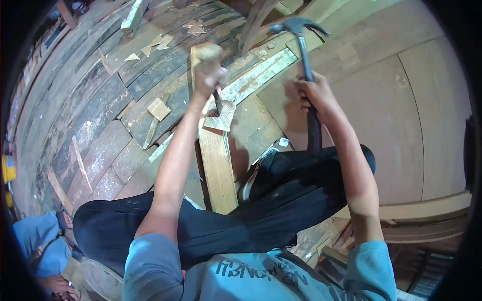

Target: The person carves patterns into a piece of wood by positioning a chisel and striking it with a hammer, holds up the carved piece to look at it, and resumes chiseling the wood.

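My left hand (208, 80) grips a chisel (218, 103) by its handle, blurred, with the blade down on a small pale wood block (219, 120). That block sits on a long light wooden beam (216, 170) running from between my crossed legs away from me. My right hand (314, 95) is closed round the shaft of a claw hammer (299, 30), its metal head raised to the right of the chisel and its dark grip hanging below my fist.
Worn floor planks (110, 150) hold wood scraps (158, 108), strips and a white-streaked board (266, 70). Smooth panels (396, 125) lie at right, a rail (422, 210) below them. A co-worker's hand (60, 286) and blue clothing (40, 241) show at lower left, near a yellow container (8, 168).
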The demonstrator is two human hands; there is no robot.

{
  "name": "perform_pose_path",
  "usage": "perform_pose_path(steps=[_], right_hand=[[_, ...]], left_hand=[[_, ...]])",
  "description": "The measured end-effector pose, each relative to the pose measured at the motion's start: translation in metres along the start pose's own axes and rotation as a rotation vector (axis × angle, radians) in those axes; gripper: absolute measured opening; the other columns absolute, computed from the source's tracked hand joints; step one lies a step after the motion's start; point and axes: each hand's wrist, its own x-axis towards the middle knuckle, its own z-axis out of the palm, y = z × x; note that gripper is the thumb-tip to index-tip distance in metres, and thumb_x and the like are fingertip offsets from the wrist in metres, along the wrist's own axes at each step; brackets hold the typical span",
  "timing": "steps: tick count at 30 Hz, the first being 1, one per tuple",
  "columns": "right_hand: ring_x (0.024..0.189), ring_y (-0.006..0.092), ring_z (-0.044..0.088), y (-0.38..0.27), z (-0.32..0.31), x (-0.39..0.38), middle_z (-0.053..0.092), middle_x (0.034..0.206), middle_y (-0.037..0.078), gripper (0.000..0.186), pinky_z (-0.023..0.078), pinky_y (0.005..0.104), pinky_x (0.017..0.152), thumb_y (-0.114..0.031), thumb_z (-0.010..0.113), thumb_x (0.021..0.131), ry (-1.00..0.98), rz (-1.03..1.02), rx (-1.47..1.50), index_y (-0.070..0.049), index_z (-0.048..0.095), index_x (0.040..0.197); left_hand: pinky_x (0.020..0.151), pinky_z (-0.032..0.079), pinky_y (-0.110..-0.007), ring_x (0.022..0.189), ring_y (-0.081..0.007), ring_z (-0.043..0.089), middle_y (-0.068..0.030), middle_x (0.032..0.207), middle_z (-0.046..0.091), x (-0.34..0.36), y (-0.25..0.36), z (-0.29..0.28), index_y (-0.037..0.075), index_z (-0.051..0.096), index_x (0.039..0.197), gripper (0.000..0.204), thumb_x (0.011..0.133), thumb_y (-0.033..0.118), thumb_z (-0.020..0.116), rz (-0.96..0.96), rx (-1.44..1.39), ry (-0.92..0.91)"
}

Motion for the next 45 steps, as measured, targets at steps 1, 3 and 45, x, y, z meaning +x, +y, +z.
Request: perform_pose_path(steps=[1, 3, 45], right_hand=[[0.043, 0.0092, 0.040, 0.005, -0.001, 0.006, 0.044, 0.061, 0.000, 0.003, 0.033, 0.0244, 0.037, -0.005, 0.053, 0.082, -0.062, 0.071, 0.027, -0.003, 0.051, 0.081], [0.043, 0.0116, 0.041, 0.043, 0.020, 0.039, 0.045, 0.062, 0.002, 0.007, 0.034, 0.0256, 0.037, -0.009, 0.054, 0.082, -0.013, 0.214, 0.126, -0.003, 0.053, 0.081], [0.043, 0.0124, 0.046, 0.185, 0.049, 0.067, 0.048, 0.060, 0.005, 0.011, 0.040, 0.0277, 0.038, -0.006, 0.058, 0.076, -0.164, 0.237, 0.064, 0.000, 0.051, 0.083]], left_hand=[[0.045, 0.039, -0.025, 0.047, -0.0111, 0.050, -0.0031, 0.058, 0.053, 0.002, 0.009, 0.001, 0.005, 0.055, 0.070, 0.018, 0.070, 0.018, 0.068, -0.072, -0.188, -0.008], [0.038, 0.032, -0.026, 0.038, -0.0112, 0.040, -0.0007, 0.048, 0.043, 0.015, 0.008, -0.025, 0.009, 0.048, 0.061, 0.021, 0.074, 0.019, 0.062, -0.155, -0.407, -0.015], [0.041, 0.039, -0.023, 0.046, -0.0105, 0.048, -0.0010, 0.058, 0.049, 0.015, 0.018, -0.028, 0.007, 0.049, 0.072, 0.015, 0.073, 0.015, 0.061, 0.247, -0.245, 0.499]])
